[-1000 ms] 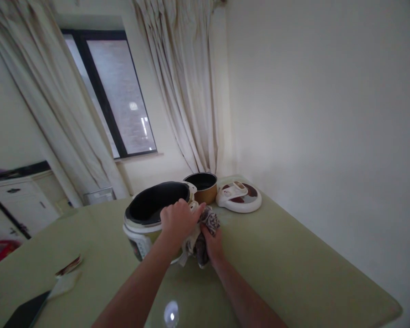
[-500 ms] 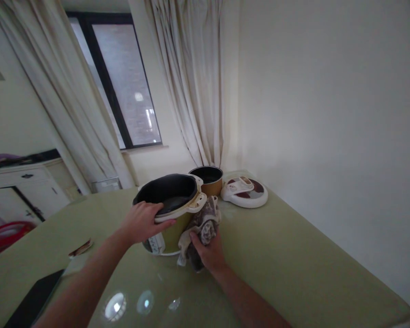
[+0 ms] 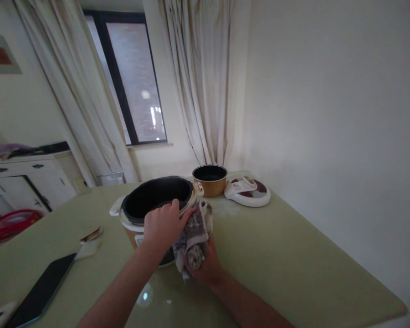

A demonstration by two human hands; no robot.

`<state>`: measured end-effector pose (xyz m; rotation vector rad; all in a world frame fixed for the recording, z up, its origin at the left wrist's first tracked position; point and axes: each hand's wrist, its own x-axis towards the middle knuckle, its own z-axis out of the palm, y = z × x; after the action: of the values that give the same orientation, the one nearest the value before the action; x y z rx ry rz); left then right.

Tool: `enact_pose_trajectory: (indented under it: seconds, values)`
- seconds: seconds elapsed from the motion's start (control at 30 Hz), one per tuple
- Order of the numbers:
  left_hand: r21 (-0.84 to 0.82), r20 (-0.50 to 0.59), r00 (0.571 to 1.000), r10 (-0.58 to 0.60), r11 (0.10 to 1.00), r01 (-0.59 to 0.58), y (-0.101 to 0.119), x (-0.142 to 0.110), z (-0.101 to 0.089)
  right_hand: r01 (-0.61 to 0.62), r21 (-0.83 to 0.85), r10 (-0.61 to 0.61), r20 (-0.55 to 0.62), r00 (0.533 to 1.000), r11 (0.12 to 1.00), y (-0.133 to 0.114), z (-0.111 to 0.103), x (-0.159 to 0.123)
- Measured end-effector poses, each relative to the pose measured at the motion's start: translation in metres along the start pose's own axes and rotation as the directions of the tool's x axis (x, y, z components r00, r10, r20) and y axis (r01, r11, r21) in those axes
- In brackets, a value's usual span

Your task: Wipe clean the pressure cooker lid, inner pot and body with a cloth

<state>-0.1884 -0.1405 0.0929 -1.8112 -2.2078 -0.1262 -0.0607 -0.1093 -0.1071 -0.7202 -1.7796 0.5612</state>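
as the left hand (image 3: pixel 164 223) hooks its fingers over the rim of the cooker (image 3: pixel 146 200) in the head view, the right hand (image 3: pixel 207 269) clutches a bunched cloth (image 3: pixel 196 230) just below them, seemingly a wiping step; the next move calls for steady bracing.

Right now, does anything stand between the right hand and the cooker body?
Yes: the patterned cloth held in the right hand lies between it and the side of the cooker body. Nothing else visible stands between them.
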Motion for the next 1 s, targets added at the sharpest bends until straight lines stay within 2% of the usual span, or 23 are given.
enact_pose_trajectory:
  seconds: [0.07, 0.13, 0.2, 0.27, 0.4, 0.47, 0.5, 0.57, 0.67, 0.77, 0.83, 0.87, 0.9, 1.0]
  values:
    - [-0.027, 0.005, 0.993, 0.116, 0.993, -0.116, -0.017, 0.001, -0.004, 0.127, -0.046, -0.121, 0.109, 0.987, 0.991, 0.000, -0.001, -0.009]
    - [-0.019, -0.012, 0.981, 0.193, 0.981, -0.193, -0.040, 0.001, -0.005, 0.162, -0.063, -0.153, 0.128, 0.980, 0.985, -0.001, -0.003, -0.010]
    - [0.010, -0.002, 0.984, 0.179, 0.984, -0.179, -0.059, 0.002, -0.004, 0.145, -0.060, -0.140, 0.083, 0.987, 0.988, -0.002, -0.006, -0.001]
    - [0.028, 0.010, 0.994, 0.112, 0.993, -0.112, -0.070, 0.002, 0.000, 0.100, -0.047, -0.099, 0.017, 0.995, 0.994, -0.005, -0.010, 0.016]
    - [0.017, -0.056, 0.998, -0.017, 1.000, 0.018, -0.059, 0.004, 0.007, -0.064, -0.033, 0.059, -0.133, 0.989, 0.997, -0.016, -0.017, 0.059]
    - [0.007, -0.076, 0.996, -0.056, 0.998, 0.056, -0.046, 0.007, 0.008, -0.060, -0.050, 0.051, -0.170, 0.984, 0.997, -0.023, -0.018, 0.071]
    - [-0.004, -0.084, 0.994, -0.068, 0.998, 0.068, -0.041, 0.008, 0.008, -0.013, -0.069, 0.001, -0.168, 0.986, 0.998, -0.027, -0.016, 0.073]
    - [-0.040, -0.097, 0.991, -0.092, 0.995, 0.089, -0.033, 0.012, 0.010, 0.137, -0.125, -0.153, -0.125, 0.980, 0.983, -0.030, -0.009, 0.066]
    - [-0.125, -0.141, 0.982, -0.125, 0.986, 0.107, -0.031, 0.018, 0.015, 0.355, -0.211, -0.353, 0.046, 0.934, 0.911, -0.026, 0.004, 0.038]
    - [-0.207, -0.186, 0.977, -0.103, 0.976, 0.063, -0.041, 0.022, 0.016, 0.542, -0.222, -0.480, 0.280, 0.831, 0.810, -0.015, 0.012, 0.012]
    - [-0.268, -0.192, 0.980, -0.043, 0.963, -0.010, -0.053, 0.026, 0.013, 0.600, -0.212, -0.506, 0.367, 0.780, 0.771, -0.010, 0.010, 0.007]
    - [-0.288, -0.190, 0.981, -0.022, 0.957, -0.034, -0.060, 0.029, 0.011, 0.594, -0.215, -0.496, 0.376, 0.783, 0.775, -0.011, 0.007, 0.009]
    - [-0.297, -0.189, 0.982, -0.012, 0.954, -0.046, -0.066, 0.031, 0.009, 0.565, -0.224, -0.471, 0.359, 0.805, 0.794, -0.013, 0.004, 0.013]
    - [-0.275, -0.138, 0.989, -0.051, 0.961, 0.011, -0.077, 0.038, 0.007, 0.374, -0.216, -0.339, 0.184, 0.923, 0.902, -0.033, -0.009, 0.039]
